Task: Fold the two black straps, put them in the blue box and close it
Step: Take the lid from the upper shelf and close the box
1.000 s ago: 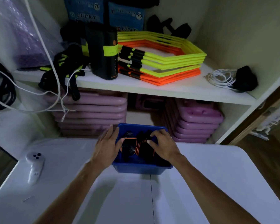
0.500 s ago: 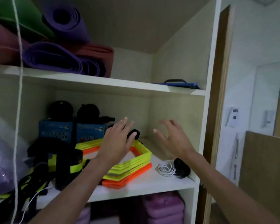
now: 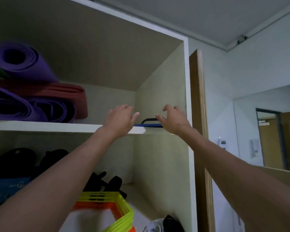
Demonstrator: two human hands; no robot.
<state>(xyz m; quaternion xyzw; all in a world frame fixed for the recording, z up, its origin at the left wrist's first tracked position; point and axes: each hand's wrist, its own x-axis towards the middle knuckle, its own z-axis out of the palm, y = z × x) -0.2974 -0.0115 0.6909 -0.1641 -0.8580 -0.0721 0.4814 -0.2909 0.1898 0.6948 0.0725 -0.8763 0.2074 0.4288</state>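
Note:
A flat blue lid (image 3: 148,125) with a black handle (image 3: 149,120) lies on the upper shelf (image 3: 45,126), at its right end. My left hand (image 3: 120,120) is raised at the lid's left end, fingers spread and holding nothing. At the lid's right end is my right hand (image 3: 172,120), fingers loosely bent and empty. Whether either hand touches the lid I cannot tell. The blue box and the black straps are out of view.
Rolled purple and red mats (image 3: 32,97) fill the upper shelf's left part. Below are black items (image 3: 18,158), blue cartons (image 3: 8,188) and yellow and orange hexagon rings (image 3: 107,206). A wooden door edge (image 3: 199,131) stands right of the cabinet.
My view has swung up from the table and box to the upper shelf. Both hands left the box and rose to the blue lid.

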